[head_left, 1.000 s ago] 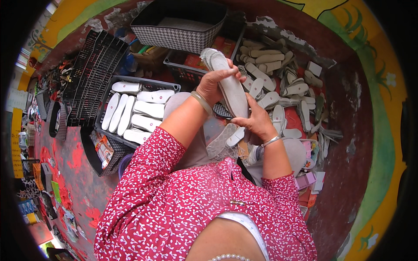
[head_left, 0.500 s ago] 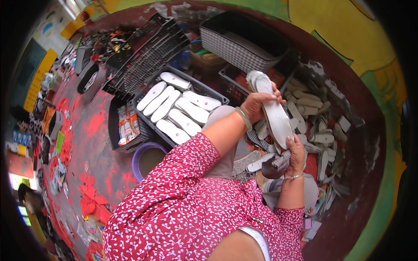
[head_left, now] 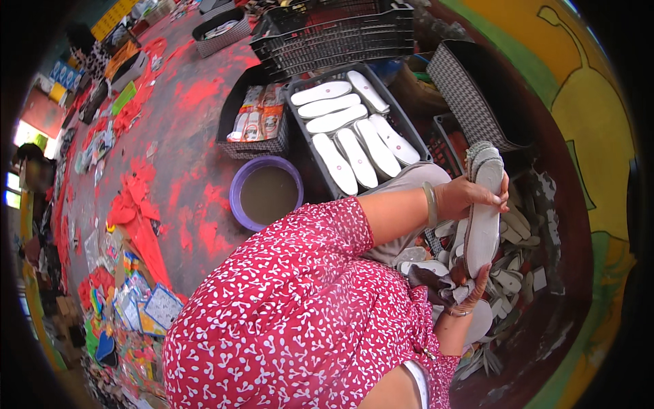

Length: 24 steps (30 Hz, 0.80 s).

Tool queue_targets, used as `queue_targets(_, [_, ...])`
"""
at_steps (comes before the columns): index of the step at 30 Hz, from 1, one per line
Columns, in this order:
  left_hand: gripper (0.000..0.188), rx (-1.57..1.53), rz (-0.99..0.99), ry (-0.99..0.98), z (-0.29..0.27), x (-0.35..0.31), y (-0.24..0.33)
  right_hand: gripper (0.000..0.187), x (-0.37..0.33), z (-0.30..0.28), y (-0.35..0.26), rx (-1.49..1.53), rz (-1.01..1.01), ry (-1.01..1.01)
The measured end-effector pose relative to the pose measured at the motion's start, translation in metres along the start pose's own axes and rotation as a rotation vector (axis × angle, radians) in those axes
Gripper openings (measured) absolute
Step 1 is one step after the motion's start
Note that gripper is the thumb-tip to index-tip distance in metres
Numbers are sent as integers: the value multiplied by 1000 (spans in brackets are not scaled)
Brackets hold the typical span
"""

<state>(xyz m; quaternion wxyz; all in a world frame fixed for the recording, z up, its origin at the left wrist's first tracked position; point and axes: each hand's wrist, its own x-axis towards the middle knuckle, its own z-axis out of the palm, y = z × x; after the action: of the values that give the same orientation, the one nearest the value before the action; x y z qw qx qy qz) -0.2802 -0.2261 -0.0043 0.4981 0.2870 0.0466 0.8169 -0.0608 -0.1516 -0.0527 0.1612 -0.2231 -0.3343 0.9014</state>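
Both of my hands hold a small stack of grey-white shoe soles (head_left: pixel 484 232), tilted upright in front of me on the right. My left hand (head_left: pixel 473 195) grips it near the far end, the thumb across the top face and fingers round the edge. My right hand (head_left: pixel 477 290) is closed on the near end. A crumpled grey-brown rag (head_left: pixel 439 283) is bunched in the right hand too, below the stack. Left of my knee, white soles (head_left: pixel 357 157) lie in rows in a dark plastic crate (head_left: pixel 320 160).
Loose soles (head_left: pixel 511 273) are heaped by the wall on my right. A purple basin (head_left: pixel 237 198) of murky water stands left of the crate. Behind are a black crate (head_left: pixel 334 41), a basket of packets (head_left: pixel 255 146) and a woven basket (head_left: pixel 463 88). Scraps (head_left: pixel 136 204) litter the floor.
My view has swung left, so crates and basin sit further right and the basin shows whole. The stack has turned more upright; both hands keep their hold on it.
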Motion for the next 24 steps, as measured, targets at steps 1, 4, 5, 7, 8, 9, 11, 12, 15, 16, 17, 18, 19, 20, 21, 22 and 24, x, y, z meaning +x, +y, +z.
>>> queue_targets(1, [30, 32, 36, -4, 0, -4, 5, 59, 1, 5, -2, -113, -25, 109])
queue_targets(4, [37, 45, 49, 132, 16, -29, 32, 54, -1, 25, -10, -243, -77, 152])
queue_targets(5, [39, 23, 65, 186, 17, -36, 39, 49, -2, 31, -14, -250, -83, 146])
queue_targets(7, [42, -80, 76, 257, 5, -49, 53, 46, -5, 37, -21, -344, -69, 138])
queue_targets(8, [40, -17, 80, 361, -3, -58, 57, 45, -6, 37, -23, -387, -63, 143])
queue_targets(9, [39, 50, 13, 442, -11, -70, 61, 41, -6, 36, -25, -402, -32, 171])
queue_targets(11, [37, 187, -101, 573, -22, -92, 66, 41, -1, 40, -23, -560, -1, 192])
queue_targets(12, [36, 249, -154, 620, -24, -98, 68, 40, 2, 42, -27, -637, 13, 218])
queue_targets(15, [32, 374, -270, 677, -36, -123, 73, 43, 25, 5, -23, -766, 24, 139])
queue_targets(16, [30, 399, -298, 693, -45, -128, 70, 43, 29, 14, -19, -794, -4, 124])
queue_targets(17, [29, 398, -300, 680, -50, -132, 69, 40, 29, 24, -16, -843, -43, 192])
queue_targets(18, [28, 397, -298, 665, -54, -135, 67, 41, 30, 26, -15, -941, -48, 195])
queue_targets(19, [28, 399, -329, 660, -52, -132, 67, 42, 29, 25, -11, -840, -54, 187])
queue_targets(20, [27, 402, -359, 655, -51, -128, 67, 41, 29, 13, -9, -826, -78, 175])
queue_targets(21, [29, 390, -362, 655, -51, -129, 68, 40, 27, 17, -10, -859, -70, 186])
queue_targets(22, [31, 405, -380, 677, -50, -128, 68, 40, 25, 25, -9, -896, -61, 194])
queue_targets(24, [33, 397, -378, 652, -53, -128, 67, 41, 23, 29, -9, -951, -77, 211])
